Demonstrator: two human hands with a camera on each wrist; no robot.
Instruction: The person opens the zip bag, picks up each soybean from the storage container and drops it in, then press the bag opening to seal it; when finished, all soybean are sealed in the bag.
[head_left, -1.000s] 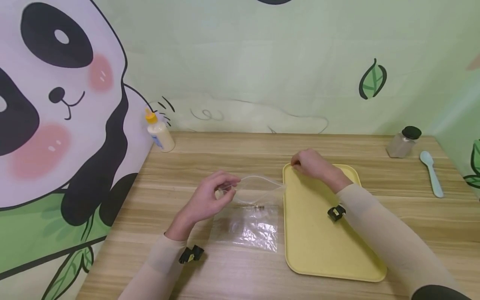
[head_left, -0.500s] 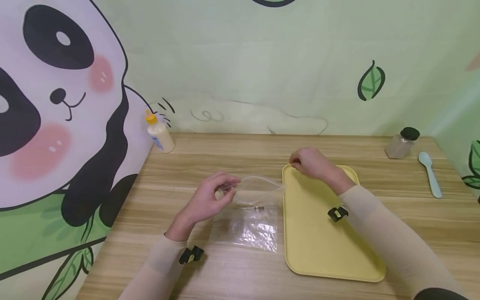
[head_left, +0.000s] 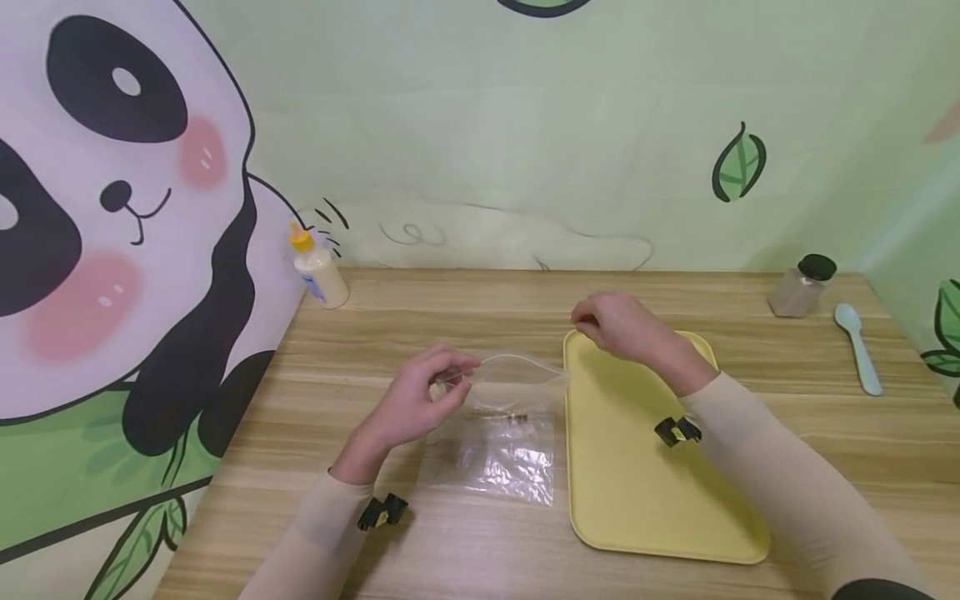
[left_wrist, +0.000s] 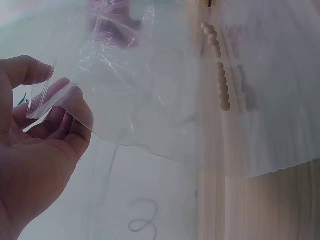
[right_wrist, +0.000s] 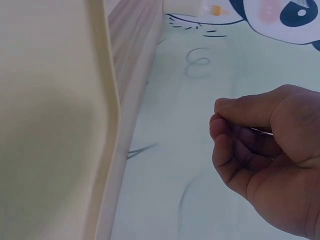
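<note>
My left hand [head_left: 420,393] pinches the top left edge of a clear zip bag [head_left: 498,467] lying on the table, its mouth gaping. In the left wrist view that hand [left_wrist: 47,122] has thumb and fingers on the plastic film [left_wrist: 145,100]. A row of small beige beads [left_wrist: 222,80] shows through the film. Over the far left corner of a yellow tray [head_left: 660,492] is my right hand [head_left: 618,325]. In the right wrist view the right hand [right_wrist: 270,145] has its fingers curled, the thumb against the index fingertip. Nothing is visible between them.
At the back left stands a glue bottle [head_left: 322,279] with a yellow cap. A jar with a black lid [head_left: 801,287] and a pale blue spoon [head_left: 860,350] are at the back right. A panda-print backdrop [head_left: 480,150] rises behind the wooden table [head_left: 420,308].
My right hand has shifted slightly left and up beyond the tray's far corner. My left hand and the bag stay almost in place; the head view has moved a little.
</note>
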